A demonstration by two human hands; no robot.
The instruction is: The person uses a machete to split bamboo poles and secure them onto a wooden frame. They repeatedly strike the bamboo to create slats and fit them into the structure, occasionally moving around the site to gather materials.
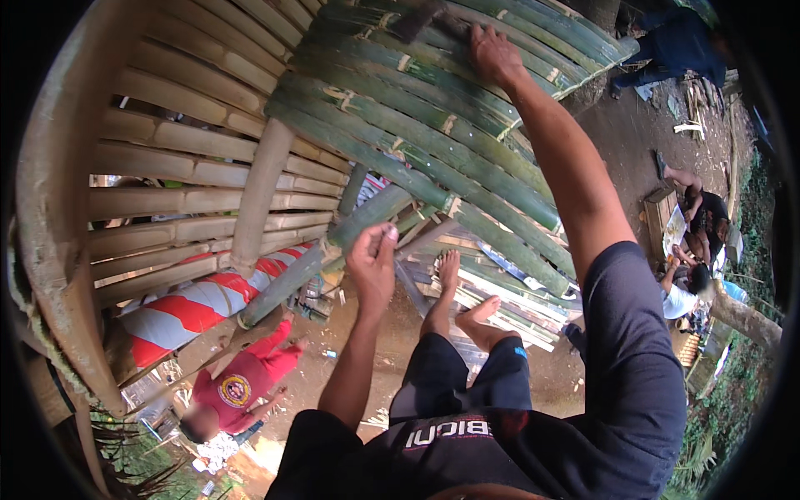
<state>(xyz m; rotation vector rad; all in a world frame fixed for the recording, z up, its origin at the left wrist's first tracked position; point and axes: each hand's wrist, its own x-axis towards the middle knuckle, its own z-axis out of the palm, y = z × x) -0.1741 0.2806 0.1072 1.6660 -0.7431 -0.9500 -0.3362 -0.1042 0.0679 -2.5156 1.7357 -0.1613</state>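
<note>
My right arm stretches far up and out over a slanted surface of green bamboo poles [467, 142], tied with light lashings. My right hand [497, 58] is closed at the end of a dark hatchet-like tool [421, 20], whose blade lies close to the poles; its exact kind is blurred. My left hand [372, 265] is raised, fingers curled and thumb pressed to them. Whatever it may hold is too small to make out. Beside it slopes a thick bamboo pole [333, 242], not visibly touched by the hand.
A bamboo slat wall [183, 171] rises at left beside an upright post [262, 192]. Red-and-white striped sheeting [179, 312] hangs below it. My bare feet [479, 317] stand on split bamboo. One person in red [237, 392] is below left; others sit at right.
</note>
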